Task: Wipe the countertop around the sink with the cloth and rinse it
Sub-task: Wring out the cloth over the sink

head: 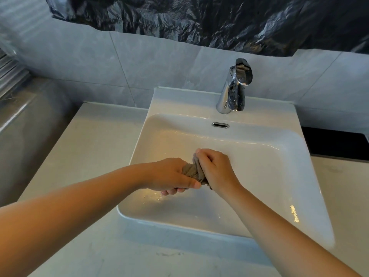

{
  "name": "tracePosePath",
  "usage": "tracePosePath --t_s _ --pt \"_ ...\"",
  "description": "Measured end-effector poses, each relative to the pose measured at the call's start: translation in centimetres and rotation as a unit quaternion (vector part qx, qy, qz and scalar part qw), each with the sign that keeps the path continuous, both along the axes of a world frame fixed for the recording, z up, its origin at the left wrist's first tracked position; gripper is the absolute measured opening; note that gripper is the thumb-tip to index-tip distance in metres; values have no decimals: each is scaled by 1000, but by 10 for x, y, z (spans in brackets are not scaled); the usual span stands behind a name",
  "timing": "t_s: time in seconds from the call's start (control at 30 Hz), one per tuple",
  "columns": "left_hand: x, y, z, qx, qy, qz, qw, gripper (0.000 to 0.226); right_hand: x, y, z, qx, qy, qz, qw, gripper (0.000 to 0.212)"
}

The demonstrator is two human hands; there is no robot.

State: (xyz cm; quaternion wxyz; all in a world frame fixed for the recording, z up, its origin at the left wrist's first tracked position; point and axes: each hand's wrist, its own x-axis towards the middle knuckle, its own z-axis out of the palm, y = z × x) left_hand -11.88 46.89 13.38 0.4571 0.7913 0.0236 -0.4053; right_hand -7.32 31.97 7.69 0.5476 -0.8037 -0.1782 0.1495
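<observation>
The person holds the cloth [194,170] bunched and twisted between both hands above the sink [179,104], a little toward 7 o'clock from the basin's middle. The left hand [169,173] clenches one end with the thumb laid along it. The right hand [215,168] wraps its fingers [202,156] round the other end, knuckles up. Both grips look tight, and this reads as wringing, so the rinse is probably near its end.

No stream of water shows from the tap [233,90] at 12 o'clock of the sink. If the cloth is not soaked through, wringing it now would likely leave dirt in the weave.

The hands sit close to the basin's 8 o'clock wall. Squeezed-out water could spatter over the rim onto the table [89,140] at 9 o'clock, wetting the surface the task means to leave clean.

A hard twist with wet fingers may let one end slip. The cloth would then drop into the basin, where drops glint near 6 o'clock.

Both forearms cross the table at 6 o'clock, so water running back along them would drip there.

The black plastic sheet [199,17] on the wall at 12 o'clock is well apart and seems to pose no trouble.
</observation>
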Motion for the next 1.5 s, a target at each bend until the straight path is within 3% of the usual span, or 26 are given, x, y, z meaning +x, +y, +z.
tracePosePath --t_s 0.1,0.17,0.23,0.33,0.47,0.5,0.57,0.63,0.7,0.8,0.9,0.97,1.03,1.13,1.23,1.33,1.4,1.5 --pt "-1 -10 -3 130 -106 -41 985 26 1 -4 -2 -4 86 -12 996 38" --pt "-3 -16 -6 260 -200 -98 940 27 5 -3 -4 -21 168 -30 985 34" --pt "-4 -19 -12 353 -270 -169 880 32 7 -1 -4 -102 226 -20 969 32" --pt "-2 -19 -22 401 -321 -251 820 33 10 -1 -4 -192 302 -7 934 27" --pt "2 -17 -27 408 -353 -248 805 35 15 -1 6 -216 365 2 905 24" --pt "2 -15 -27 392 -352 -221 821 35 16 -3 8 -210 342 0 916 25" --pt "-1 -13 -23 319 -304 -137 887 29 16 -9 15 -186 245 20 951 31" --pt "-4 -8 -17 172 -186 -37 967 22 10 -23 25 -127 130 41 982 30" --pt "-7 -1 -11 -24 -22 51 998 26 -3 -42 33 -44 44 59 996 37" --pt "-6 15 -6 -248 189 85 946 26 -23 -60 33 76 -81 57 992 43" --pt "-2 22 -5 -401 353 24 845 31 -29 -58 20 81 -234 -1 969 40" --pt "-1 17 -6 -457 400 7 795 28 -24 -50 16 74 -314 -57 945 37" --pt "0 10 -8 -475 425 11 770 24 -15 -38 15 70 -349 -114 927 33" --pt "4 3 -6 -458 423 -4 782 22 -1 -21 22 83 -311 -165 932 35" --pt "10 2 2 -410 410 -20 815 22 0 -19 27 142 -235 -72 959 36" --pt "11 3 10 -342 383 -37 857 23 -5 -25 26 134 -209 8 969 38" --pt "10 1 12 -294 353 -28 888 27 -6 -29 22 110 -184 23 977 44" --pt "7 -7 15 -245 293 11 924 31 -3 -33 17 89 -68 15 994 52"
